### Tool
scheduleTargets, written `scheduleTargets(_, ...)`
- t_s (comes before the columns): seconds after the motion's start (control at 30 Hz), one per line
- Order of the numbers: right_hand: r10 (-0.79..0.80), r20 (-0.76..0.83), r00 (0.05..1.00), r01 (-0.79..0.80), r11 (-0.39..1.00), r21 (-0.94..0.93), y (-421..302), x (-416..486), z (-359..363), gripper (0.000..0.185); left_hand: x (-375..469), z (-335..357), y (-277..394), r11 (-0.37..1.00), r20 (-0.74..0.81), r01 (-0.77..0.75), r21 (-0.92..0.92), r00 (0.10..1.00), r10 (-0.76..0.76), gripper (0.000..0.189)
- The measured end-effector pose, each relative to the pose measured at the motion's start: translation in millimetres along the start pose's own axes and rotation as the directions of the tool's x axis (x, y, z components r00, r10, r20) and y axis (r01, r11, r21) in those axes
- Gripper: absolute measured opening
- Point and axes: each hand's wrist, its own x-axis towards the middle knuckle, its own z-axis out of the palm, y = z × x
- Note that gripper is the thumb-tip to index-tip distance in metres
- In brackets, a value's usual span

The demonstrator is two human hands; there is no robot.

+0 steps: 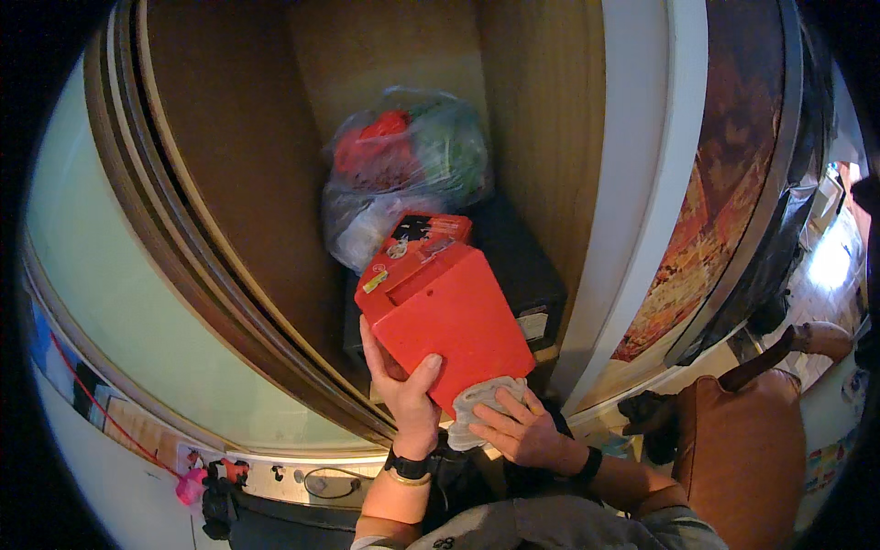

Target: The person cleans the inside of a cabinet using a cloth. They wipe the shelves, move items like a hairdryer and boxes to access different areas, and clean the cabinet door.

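A red box (454, 316) is tilted in front of an open wardrobe compartment, printed and bearing a small yellow sticker on its far side. My left hand (405, 392) grips its lower left edge, thumb on the upper face. A light grey cloth (485, 405) is pressed to the near edge of the box under my right hand (519, 426), fingers spread flat over it. Behind the box sits a clear plastic bag (412, 151) with red and green contents. Beneath both lies a dark box (515, 261) with a white label on its front.
A sliding door with a pale green panel (165, 295) curves along the left. The white wardrobe edge (619, 192) stands at the right. Beyond it are a patterned reddish panel (701, 227) and a brown chair (742, 440). A pink object (191, 485) lies at lower left.
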Motion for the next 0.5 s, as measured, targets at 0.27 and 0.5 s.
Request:
scheduleTargets(0.27, 0.279, -0.249, 0.927, -0.27, 0.96, 0.071, 41.1, 48.4, -30.5, 0.055, -13.0, 1.2, -10.1, 0.997, -0.006, 0.024, -0.07, 1.0, -0.024, 0.091)
scheduleTargets(0.5, 0.673, 0.046, 0.738, -0.534, 0.541, 0.65, 32.2, 35.8, -25.8, 0.055, -16.1, -7.9, -11.1, 0.996, -0.095, -0.076, -0.048, 0.993, 0.072, 0.079)
